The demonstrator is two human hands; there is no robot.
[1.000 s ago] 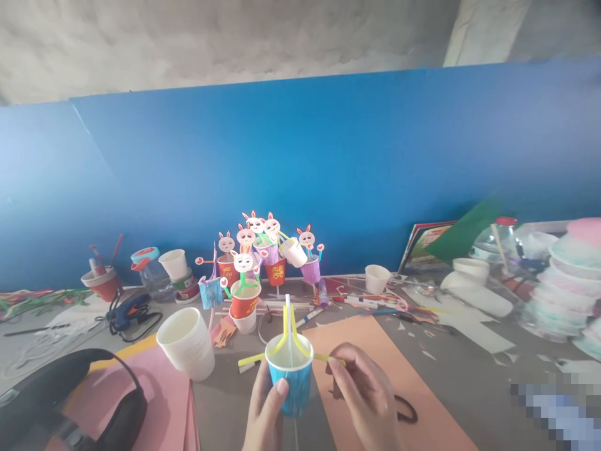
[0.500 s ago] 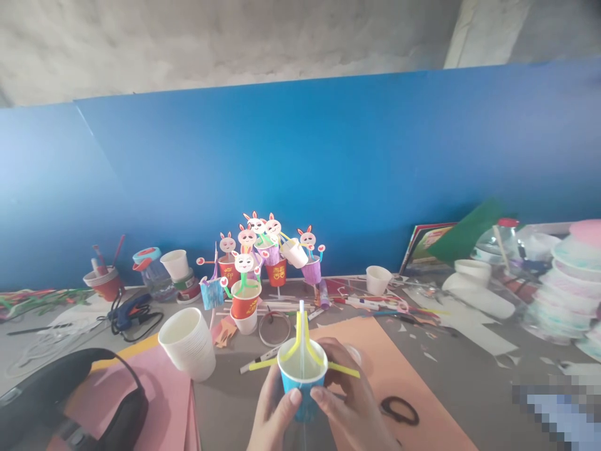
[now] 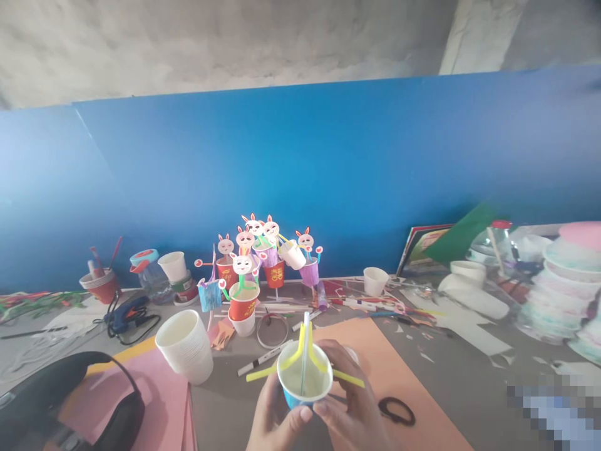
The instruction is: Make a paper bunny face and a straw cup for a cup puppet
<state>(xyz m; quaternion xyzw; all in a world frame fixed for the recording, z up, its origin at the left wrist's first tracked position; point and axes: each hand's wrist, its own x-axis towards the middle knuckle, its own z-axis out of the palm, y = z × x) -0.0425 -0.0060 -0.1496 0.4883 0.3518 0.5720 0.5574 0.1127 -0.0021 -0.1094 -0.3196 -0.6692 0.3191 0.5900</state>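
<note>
Between my two hands is a blue paper cup, its white rim facing up and its mouth tilted toward me. Yellow bent straws stick out on both sides of the cup, and their upper ends meet at a white stick standing up from inside it. My left hand is closed round the cup's left side, thumb at the front. My right hand is closed round its right side, thumb also at the front. The fingers behind the cup are partly hidden.
Rabbit-faced cup figures stand behind the hands. A stack of white paper cups stands at left, near black headphones on pink paper. Orange paper with a black ring lies at right. A glue gun lies further left.
The cup has tipped toward me, so more of its inside shows and less of its blue side. Both hands keep their hold. The view has shifted slightly.
</note>
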